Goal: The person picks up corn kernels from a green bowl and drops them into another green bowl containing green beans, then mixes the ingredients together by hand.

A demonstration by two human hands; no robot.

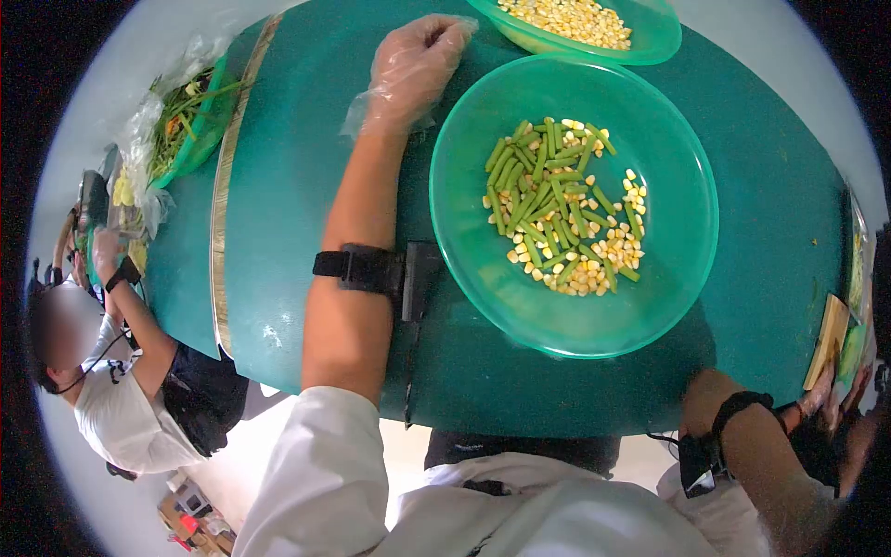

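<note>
My left hand (422, 58), in a clear plastic glove, has its fingers curled closed above the green table (288, 213). It is left of the two bowls and touches neither; whatever its fingers may hold is hidden. Beside my left forearm sits a large green bowl (575, 325) with cut green bean pieces (548, 190) and corn kernels (620, 249). A second green bowl (659, 42) behind it holds many corn kernels (580, 20). My right forearm shows at the lower right with a black strap, but my right hand is out of sight.
At the left, a co-worker (135, 399) with a gloved hand (105, 252) is near a green basket (200, 144) of greens and plastic bags. A wooden board (828, 339) and another person's hand (821, 395) are at the right edge. A dark object (422, 278) touches my left forearm strap.
</note>
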